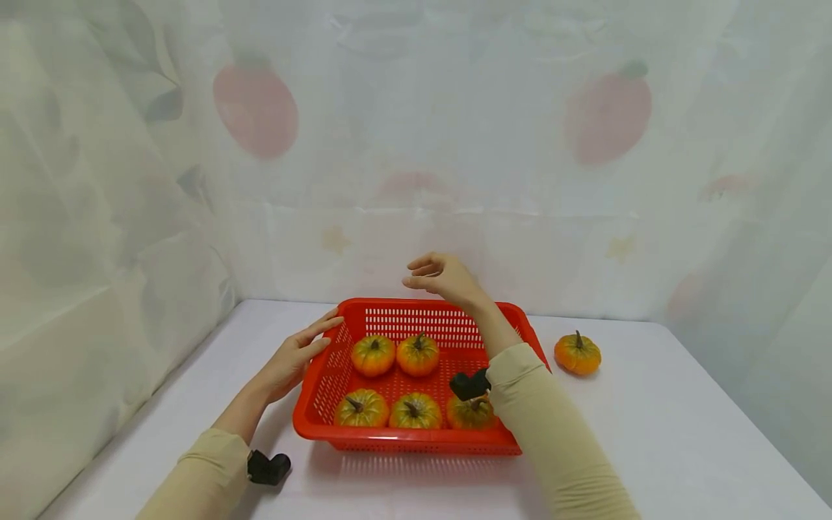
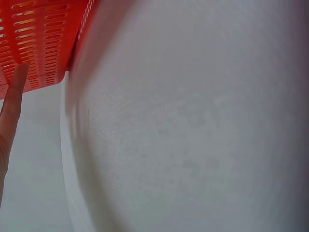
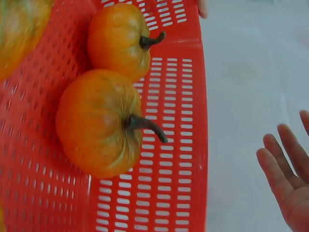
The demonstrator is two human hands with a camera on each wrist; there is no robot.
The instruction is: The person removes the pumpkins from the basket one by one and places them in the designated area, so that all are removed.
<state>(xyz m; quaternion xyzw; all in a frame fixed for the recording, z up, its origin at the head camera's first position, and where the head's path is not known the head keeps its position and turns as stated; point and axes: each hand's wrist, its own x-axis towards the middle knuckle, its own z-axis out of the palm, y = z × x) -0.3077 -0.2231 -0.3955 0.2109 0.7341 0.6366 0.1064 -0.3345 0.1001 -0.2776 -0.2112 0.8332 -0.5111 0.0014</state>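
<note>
A red slotted plastic basket [image 1: 429, 435] holds several small orange-green pumpkins, among them one pumpkin [image 1: 373, 355] at the back left and another pumpkin [image 3: 101, 123] beside it. My left hand [image 1: 295, 359] rests against the basket's left side, its fingers extended at the rim. One straight finger [image 2: 14, 96] lies along the slotted outer wall in the left wrist view. Above the basket's back rim, my right hand [image 1: 445, 278] hangs in the air with loosely bent fingers and nothing in it. The right forearm partly hides the front-right pumpkin [image 1: 469, 412].
One more pumpkin [image 1: 578, 354] lies on the white table [image 1: 676, 433], to the right of the basket. A pale curtain [image 1: 422, 130] with fruit prints hangs close behind the table, and another curtain [image 1: 97, 253] runs along the left.
</note>
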